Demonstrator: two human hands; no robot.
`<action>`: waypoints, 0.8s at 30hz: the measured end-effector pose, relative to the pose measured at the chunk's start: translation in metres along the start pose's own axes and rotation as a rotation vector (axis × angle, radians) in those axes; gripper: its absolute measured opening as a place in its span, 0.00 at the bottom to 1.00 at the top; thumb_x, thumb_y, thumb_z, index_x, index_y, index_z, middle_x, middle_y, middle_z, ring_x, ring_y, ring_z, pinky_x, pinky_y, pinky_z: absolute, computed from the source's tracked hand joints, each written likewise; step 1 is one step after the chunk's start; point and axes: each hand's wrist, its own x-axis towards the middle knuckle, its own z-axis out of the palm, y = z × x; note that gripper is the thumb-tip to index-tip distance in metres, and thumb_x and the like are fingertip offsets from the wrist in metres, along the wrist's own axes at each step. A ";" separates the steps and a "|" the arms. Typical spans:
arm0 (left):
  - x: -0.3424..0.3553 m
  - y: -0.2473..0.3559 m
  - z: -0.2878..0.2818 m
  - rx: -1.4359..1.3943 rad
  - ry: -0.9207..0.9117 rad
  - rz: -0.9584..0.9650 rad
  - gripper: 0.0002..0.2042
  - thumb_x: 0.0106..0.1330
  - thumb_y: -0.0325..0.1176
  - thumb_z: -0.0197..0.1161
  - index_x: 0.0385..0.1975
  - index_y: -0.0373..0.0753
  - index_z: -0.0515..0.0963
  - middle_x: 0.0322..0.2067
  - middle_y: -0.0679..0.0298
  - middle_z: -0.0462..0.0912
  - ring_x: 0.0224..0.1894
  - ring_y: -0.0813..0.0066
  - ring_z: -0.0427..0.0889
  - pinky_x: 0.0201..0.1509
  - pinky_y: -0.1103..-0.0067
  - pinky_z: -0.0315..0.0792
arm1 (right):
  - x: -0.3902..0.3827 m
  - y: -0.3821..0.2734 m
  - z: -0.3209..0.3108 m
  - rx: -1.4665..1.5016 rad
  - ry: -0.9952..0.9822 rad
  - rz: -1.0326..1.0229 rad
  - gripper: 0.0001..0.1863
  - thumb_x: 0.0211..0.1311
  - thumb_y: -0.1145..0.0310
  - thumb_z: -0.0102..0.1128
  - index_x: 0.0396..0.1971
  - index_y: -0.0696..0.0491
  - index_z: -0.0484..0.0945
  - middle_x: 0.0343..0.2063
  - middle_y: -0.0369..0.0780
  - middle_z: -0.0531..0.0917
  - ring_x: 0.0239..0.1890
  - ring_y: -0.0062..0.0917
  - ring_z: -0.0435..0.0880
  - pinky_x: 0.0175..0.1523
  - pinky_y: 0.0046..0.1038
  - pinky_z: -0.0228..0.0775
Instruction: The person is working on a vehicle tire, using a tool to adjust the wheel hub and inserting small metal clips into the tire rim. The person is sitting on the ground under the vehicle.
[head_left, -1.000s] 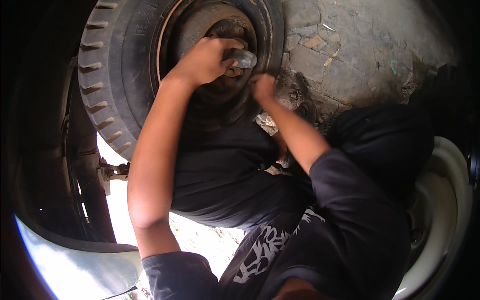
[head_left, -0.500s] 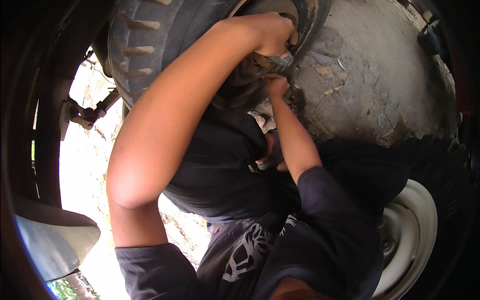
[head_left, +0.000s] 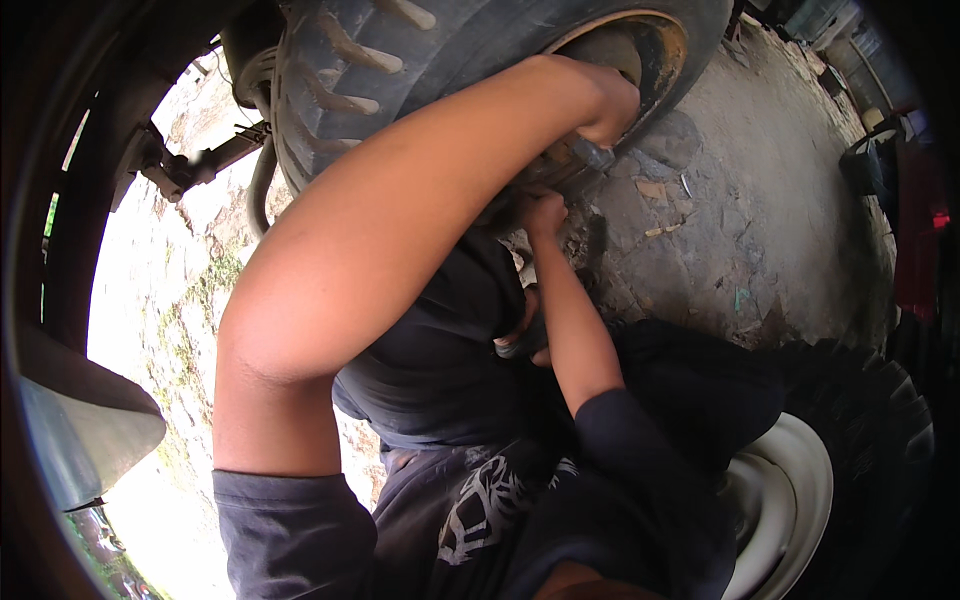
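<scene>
While the person sits close against a big tyre [head_left: 480, 62], both bare hands are at the side of its wheel, near the hub. The left hand [head_left: 608, 108] is at the rusty rim [head_left: 668, 62], with its forearm crossing in front of the tyre, and a grey piece [head_left: 594, 156], perhaps metal, shows just below this hand. The fingers are bent inward and mostly hidden, so I cannot tell if they close around the piece or only lie beside it. The right hand [head_left: 542, 212] is lower, near the bottom part of the same wheel. It is curled like a loose fist, but whether it grips something I cannot tell, because the place beyond its fingers is too dark.

As I judge it, the step in hand is work on the fittings at the middle of the wheel, with the grey piece as the thing being handled. The next move seems to call for a steady left hand, keeping the piece straight against the hub, and for the right hand to work without hitting the rim. Since the left arm covers much of the view, the position should be checked by touch. A careless slip could knock the knuckles on the rim, or drop the piece to the stony ground [head_left: 760, 215].
</scene>
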 end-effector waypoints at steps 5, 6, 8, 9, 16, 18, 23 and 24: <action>0.008 0.001 0.014 -0.059 -0.071 -0.046 0.23 0.70 0.33 0.67 0.66 0.44 0.82 0.61 0.53 0.87 0.65 0.52 0.83 0.68 0.64 0.77 | 0.075 0.019 -0.028 -0.115 -0.113 0.013 0.11 0.56 0.65 0.79 0.39 0.49 0.95 0.41 0.46 0.93 0.47 0.42 0.94 0.54 0.40 0.85; 0.003 0.001 0.014 -0.032 -0.074 -0.042 0.23 0.70 0.31 0.66 0.66 0.44 0.82 0.61 0.53 0.87 0.65 0.52 0.83 0.68 0.64 0.77 | 0.093 0.025 -0.028 -0.096 -0.080 0.018 0.11 0.56 0.64 0.79 0.39 0.49 0.95 0.42 0.46 0.93 0.47 0.42 0.94 0.54 0.41 0.85; 0.006 0.009 0.011 0.023 -0.074 -0.018 0.24 0.69 0.29 0.64 0.66 0.44 0.82 0.60 0.52 0.87 0.65 0.51 0.83 0.69 0.65 0.77 | 0.113 0.045 -0.022 -0.138 0.067 -0.003 0.10 0.56 0.65 0.77 0.38 0.50 0.95 0.40 0.45 0.93 0.46 0.42 0.94 0.53 0.41 0.86; 0.009 0.011 0.008 -0.003 -0.075 -0.007 0.24 0.68 0.28 0.64 0.66 0.44 0.82 0.61 0.52 0.86 0.65 0.51 0.83 0.69 0.65 0.77 | 0.112 0.060 -0.021 -0.194 0.077 -0.104 0.09 0.56 0.66 0.76 0.37 0.50 0.94 0.38 0.46 0.93 0.45 0.42 0.94 0.51 0.41 0.86; 0.013 -0.006 0.017 0.075 -0.119 -0.026 0.26 0.67 0.26 0.61 0.66 0.44 0.83 0.61 0.50 0.86 0.65 0.51 0.83 0.69 0.64 0.77 | 0.058 0.018 0.013 -0.526 -0.171 -0.393 0.09 0.54 0.66 0.73 0.31 0.56 0.92 0.32 0.51 0.92 0.42 0.44 0.94 0.46 0.45 0.86; 0.008 0.008 0.015 0.063 -0.103 0.002 0.26 0.66 0.25 0.61 0.66 0.44 0.83 0.60 0.50 0.87 0.65 0.51 0.84 0.68 0.64 0.78 | 0.110 0.056 -0.013 -0.227 0.018 -0.165 0.11 0.56 0.66 0.74 0.32 0.59 0.90 0.34 0.51 0.92 0.41 0.45 0.94 0.47 0.43 0.85; 0.011 0.011 0.006 0.074 -0.087 0.039 0.26 0.65 0.25 0.62 0.65 0.43 0.83 0.58 0.50 0.87 0.64 0.51 0.85 0.67 0.64 0.79 | 0.110 0.063 -0.020 -0.352 0.020 -0.265 0.12 0.58 0.67 0.73 0.37 0.59 0.91 0.40 0.52 0.93 0.44 0.47 0.94 0.47 0.43 0.85; 0.011 0.002 0.008 0.071 -0.083 0.007 0.26 0.66 0.25 0.61 0.66 0.43 0.83 0.58 0.50 0.87 0.64 0.51 0.85 0.67 0.64 0.79 | 0.071 0.044 -0.005 -0.283 -0.065 -0.307 0.11 0.56 0.67 0.74 0.37 0.56 0.92 0.39 0.50 0.93 0.43 0.45 0.94 0.48 0.42 0.85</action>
